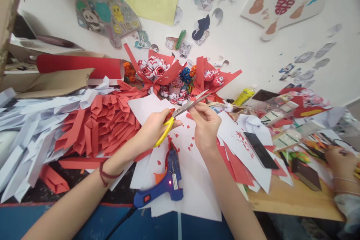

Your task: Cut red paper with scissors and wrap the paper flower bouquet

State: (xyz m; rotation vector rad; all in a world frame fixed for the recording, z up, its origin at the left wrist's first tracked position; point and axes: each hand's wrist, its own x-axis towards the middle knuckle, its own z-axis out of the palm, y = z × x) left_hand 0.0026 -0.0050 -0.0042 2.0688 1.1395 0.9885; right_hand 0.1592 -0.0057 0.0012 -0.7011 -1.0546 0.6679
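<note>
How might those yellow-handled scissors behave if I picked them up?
The scissors are probably stiff, since the blades look metallic. Those parted blades may swing if gripped loosely. The flat, looped shape seems unlikely to roll.

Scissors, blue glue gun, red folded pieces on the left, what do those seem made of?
Scissors: blades look like smooth grey metal, judging by their sheen; the yellow handle is likely plastic, being evenly bright. Blue glue gun: apparently smooth, hard plastic, given its molded shape. Red folded pieces: seemingly matte paper or thin card, with crisp creases and no shine.
</note>
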